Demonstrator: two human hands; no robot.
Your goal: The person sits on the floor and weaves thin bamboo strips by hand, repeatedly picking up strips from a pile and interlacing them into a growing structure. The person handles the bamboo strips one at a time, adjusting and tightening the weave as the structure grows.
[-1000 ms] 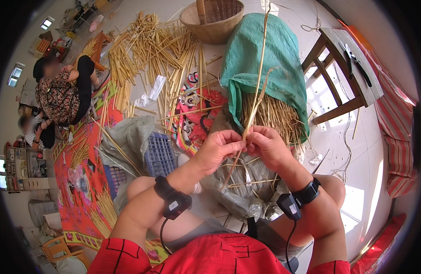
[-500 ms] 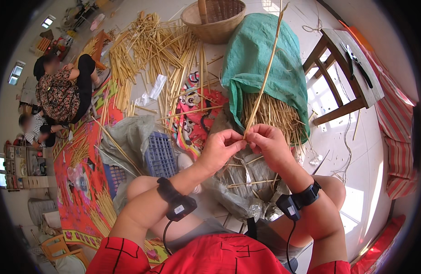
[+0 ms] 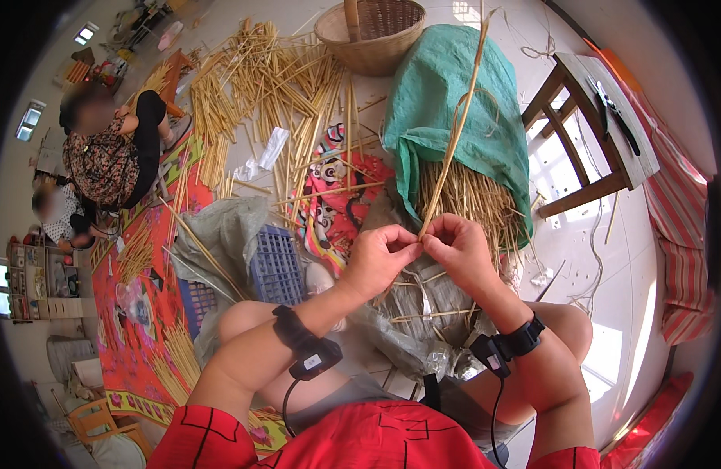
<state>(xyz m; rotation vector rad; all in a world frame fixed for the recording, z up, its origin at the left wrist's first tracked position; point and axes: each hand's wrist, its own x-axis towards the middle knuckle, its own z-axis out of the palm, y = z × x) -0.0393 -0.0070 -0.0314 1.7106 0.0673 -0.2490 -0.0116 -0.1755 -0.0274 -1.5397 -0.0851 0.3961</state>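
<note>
In the head view my left hand point(image 3: 382, 258) pinches a long pale straw point(image 3: 453, 139) near its lower end, fingertips close against those of my right hand point(image 3: 457, 252), which grips the same straw. The straw rises at a slant across a green woven sack point(image 3: 446, 82), whose open mouth shows a dense bundle of dry straw point(image 3: 478, 199). Beneath my hands lies a crumpled grey plastic sheet point(image 3: 407, 348) with loose stalks on it.
A blue plastic crate point(image 3: 274, 266), wicker basket point(image 3: 372, 55) and scattered stalks point(image 3: 267, 70) lie ahead and left, on floor and red mats point(image 3: 122, 336). At right stands a wooden stool point(image 3: 634, 160) with black-handled cutters point(image 3: 626, 129). Two other people point(image 3: 102, 164) sit at left.
My fingers have shifted slightly on the straw. Its upper part, earlier spread with a bent strand to the side, has tilted right and its strands lie closer together.
</note>
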